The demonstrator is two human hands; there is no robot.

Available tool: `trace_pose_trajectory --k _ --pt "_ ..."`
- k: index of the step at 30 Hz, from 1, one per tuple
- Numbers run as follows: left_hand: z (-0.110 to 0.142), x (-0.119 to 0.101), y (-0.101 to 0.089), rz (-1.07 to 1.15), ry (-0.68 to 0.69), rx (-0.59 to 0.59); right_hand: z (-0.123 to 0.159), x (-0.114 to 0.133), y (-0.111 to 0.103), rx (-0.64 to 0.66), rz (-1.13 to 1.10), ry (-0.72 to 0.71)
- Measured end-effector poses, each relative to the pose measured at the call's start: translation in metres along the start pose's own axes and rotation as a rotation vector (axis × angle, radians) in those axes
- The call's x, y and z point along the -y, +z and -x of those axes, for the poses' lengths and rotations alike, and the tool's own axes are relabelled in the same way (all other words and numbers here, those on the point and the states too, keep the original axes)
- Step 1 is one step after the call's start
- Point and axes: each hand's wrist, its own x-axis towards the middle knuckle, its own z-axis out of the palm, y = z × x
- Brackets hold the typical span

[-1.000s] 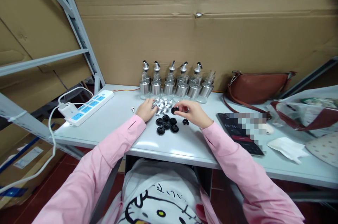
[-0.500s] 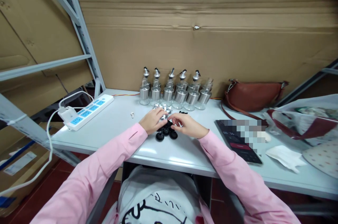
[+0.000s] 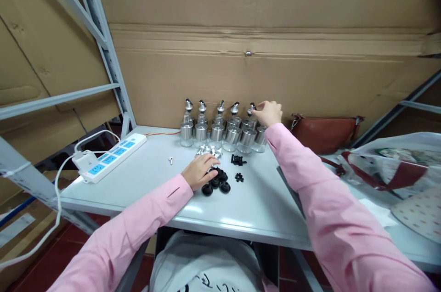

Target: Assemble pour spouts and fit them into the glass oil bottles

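My left hand (image 3: 200,171) rests palm down on the table, fingers spread, beside a heap of black round stoppers (image 3: 225,187) and just in front of a pile of small silver parts (image 3: 211,149). Behind them stand glass bottles with metal bands (image 3: 217,133), in two rows. Several in the back row carry silver pour spouts (image 3: 234,108) with black flip tips. Reaching to the rightmost pour spout (image 3: 251,111), my right hand (image 3: 270,113) has its thumb and fingertips closed about it. Small black levers (image 3: 238,160) and little black pieces (image 3: 239,177) lie right of the stoppers.
At the left lie a white power strip (image 3: 113,156) with cables and a white earbud (image 3: 170,160). A brown bag (image 3: 322,133), a clear plastic bag (image 3: 406,159) and a white tissue (image 3: 379,212) are on the right. A cardboard wall (image 3: 206,71) rises behind the bottles.
My right hand has moved from the black stoppers up and away to the rightmost pour spout. My left hand stays by the stoppers and silver parts. The view has tilted up.
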Motion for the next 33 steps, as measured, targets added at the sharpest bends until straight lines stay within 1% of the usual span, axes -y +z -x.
trace_pose_trajectory --k 1,2,3,5,7,8,10,12,14,17,18,20,21,22,24,25,26,27,28,29,31,32,33 --pt "0.000 0.000 -0.001 -0.001 -0.003 -0.017 -0.006 -0.010 0.005 -0.081 0.062 0.058" --pt "0.000 0.000 -0.002 -0.002 -0.005 -0.029 -0.011 -0.017 0.011 -0.086 0.125 0.106" --pt "-0.001 0.000 -0.002 -0.004 -0.008 -0.037 -0.014 -0.020 0.015 -0.056 0.203 0.182" --pt "-0.001 0.000 -0.003 -0.010 -0.007 -0.040 -0.019 -0.020 0.022 0.088 0.343 0.312" --pt "-0.002 -0.001 -0.003 -0.018 0.000 -0.039 -0.023 -0.015 0.027 0.209 0.429 0.402" --pt "-0.002 -0.001 -0.003 -0.023 0.005 -0.039 -0.024 -0.012 0.027 0.244 0.449 0.423" --pt "-0.002 -0.002 -0.003 -0.031 0.015 -0.047 -0.027 -0.007 0.026 0.273 0.453 0.437" --pt "-0.002 -0.003 -0.005 -0.033 0.014 -0.066 -0.030 -0.003 0.021 0.255 0.387 0.450" --pt "-0.003 -0.005 -0.007 -0.014 -0.016 -0.108 -0.035 0.000 0.013 0.195 0.275 0.466" --pt "-0.005 -0.010 -0.012 0.051 -0.084 -0.212 -0.049 0.007 -0.008 0.077 0.121 0.442" --pt "-0.006 -0.011 -0.014 0.073 -0.099 -0.250 -0.054 0.011 -0.016 -0.072 -0.064 0.396" --pt "-0.009 -0.013 -0.019 0.104 -0.119 -0.314 -0.060 0.024 -0.036 -0.381 -0.459 0.210" --pt "-0.011 -0.012 -0.022 0.114 -0.127 -0.342 -0.059 0.033 -0.045 -0.442 -0.509 0.162" --pt "-0.014 -0.011 -0.024 0.121 -0.135 -0.368 -0.055 0.044 -0.054 -0.475 -0.544 0.113" --pt "-0.020 -0.008 -0.028 0.126 -0.142 -0.413 -0.037 0.069 -0.069 -0.635 -0.732 -0.049" --pt "-0.023 -0.006 -0.029 0.127 -0.139 -0.430 -0.022 0.081 -0.073 -0.727 -0.796 -0.106" --pt "-0.026 -0.004 -0.029 0.128 -0.135 -0.444 -0.005 0.093 -0.074 -0.773 -0.839 -0.152" --pt "-0.029 -0.002 -0.028 0.131 -0.129 -0.456 0.014 0.102 -0.074 -0.785 -0.856 -0.171" --pt "-0.030 -0.001 -0.026 0.135 -0.123 -0.468 0.034 0.109 -0.071 -0.722 -0.843 -0.160" --pt "-0.031 0.000 -0.024 0.135 -0.114 -0.476 0.055 0.114 -0.066 -0.613 -0.795 -0.136" --pt "-0.030 0.000 -0.020 0.105 -0.079 -0.481 0.092 0.115 -0.054 -0.420 -0.628 -0.118" --pt "-0.029 -0.002 -0.018 0.068 -0.051 -0.474 0.107 0.112 -0.048 -0.345 -0.502 -0.141" --pt "-0.028 -0.004 -0.016 0.022 -0.016 -0.457 0.120 0.109 -0.043 -0.271 -0.384 -0.196"
